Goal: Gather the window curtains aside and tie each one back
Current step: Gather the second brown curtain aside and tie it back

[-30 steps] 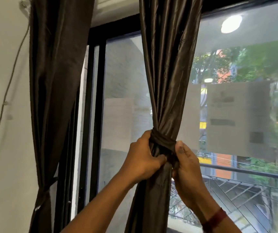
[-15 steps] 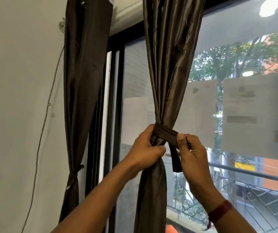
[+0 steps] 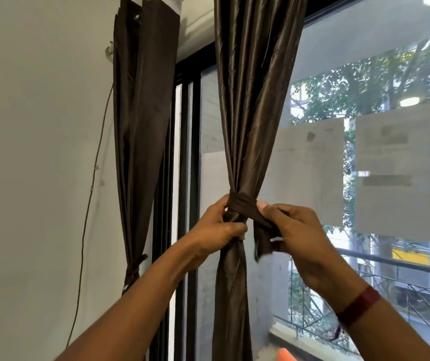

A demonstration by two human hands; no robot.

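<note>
A dark brown satin curtain [image 3: 250, 113] hangs in the middle of the view, bunched into a narrow waist. A matching brown tie-back band [image 3: 241, 203] wraps round that waist. My left hand [image 3: 219, 227] grips the gathered curtain just below the band. My right hand [image 3: 290, 230] pinches the band's loose end, which hangs down between thumb and fingers to the right of the curtain. A second brown curtain [image 3: 141, 131] hangs at the left by the wall, tied low down with its own band [image 3: 136, 265].
A black window frame [image 3: 186, 157] stands between the two curtains. Papers [image 3: 401, 168] are stuck on the glass to the right. A thin cable [image 3: 90, 194] runs down the white wall at the left. A balcony railing [image 3: 396, 264] shows outside.
My right hand has drawn the band's loose end out to the right, away from the curtain. The view has shifted left and up. My left hand keeps its grip.
</note>
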